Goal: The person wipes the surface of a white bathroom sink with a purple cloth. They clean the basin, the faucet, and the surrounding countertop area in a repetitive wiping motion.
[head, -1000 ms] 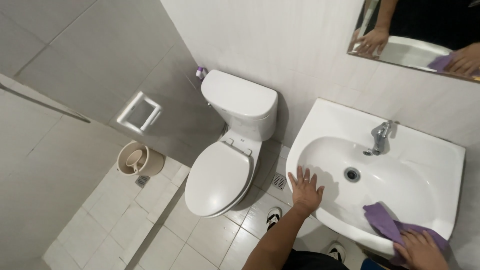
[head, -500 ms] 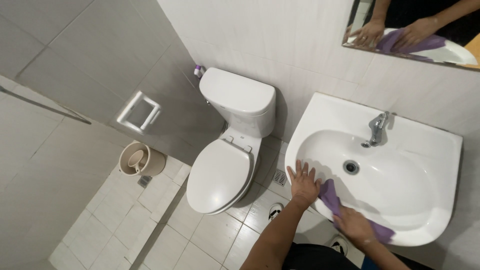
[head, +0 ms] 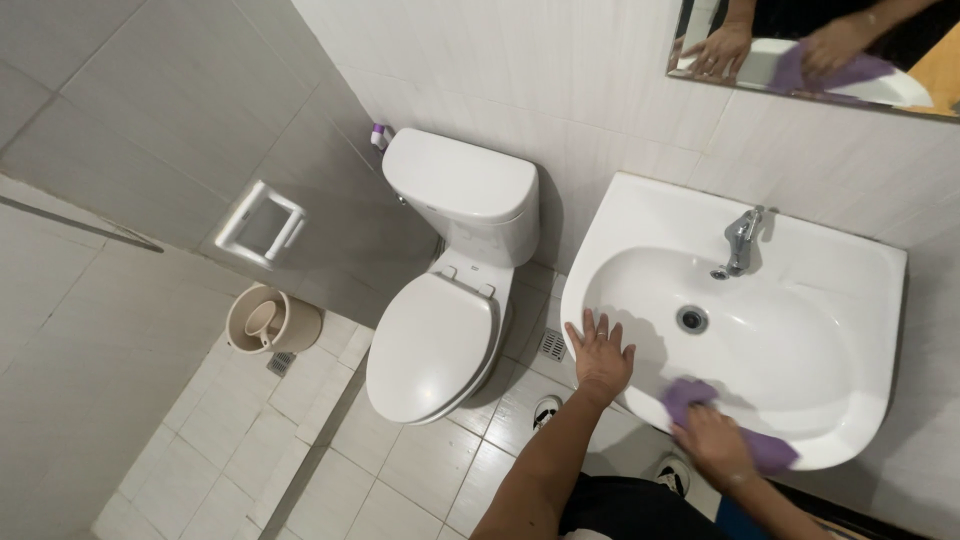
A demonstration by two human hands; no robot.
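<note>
A white wall-hung sink (head: 640, 215) with a chrome tap (head: 740, 240) and a drain (head: 692, 319) fills the right side. My left hand (head: 598, 355) lies flat with spread fingers on the sink's front left rim. My right hand (head: 712, 445) presses a purple cloth (head: 690, 395) against the front rim of the basin; the cloth's other end shows past the hand at the rim's edge. A mirror (head: 810, 50) above reflects both hands and the cloth.
A white toilet (head: 445, 330) with its lid closed stands left of the sink, close to my left arm. A wall paper holder (head: 262, 222) and a beige bucket (head: 270, 322) sit further left. A floor drain (head: 552, 345) lies between toilet and sink.
My right hand has slid the purple cloth leftward along the front rim, from the sink's right corner toward my left hand. The left hand has stayed on the rim.
</note>
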